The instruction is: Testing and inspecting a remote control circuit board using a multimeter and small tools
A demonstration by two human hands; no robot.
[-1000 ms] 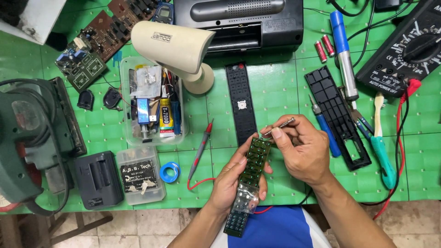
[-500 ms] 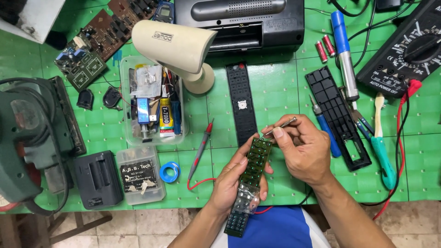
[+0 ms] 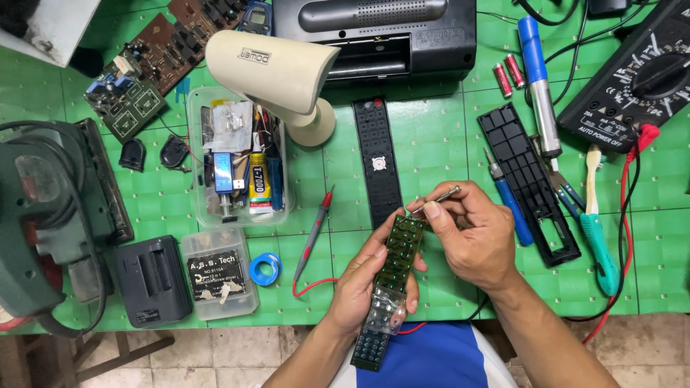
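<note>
Low in the middle of the frame, the left hand [image 3: 366,284] grips a long green board [image 3: 397,262] from below. The right hand [image 3: 471,233] pinches small tweezers [image 3: 433,197] at the board's top end, above the green counter [image 3: 431,144].

Left of my left hand [image 3: 366,276] sits a small clear plastic box [image 3: 218,282] with a black label [image 3: 213,273]; beyond it, a yellow glue tube [image 3: 259,183].
</note>
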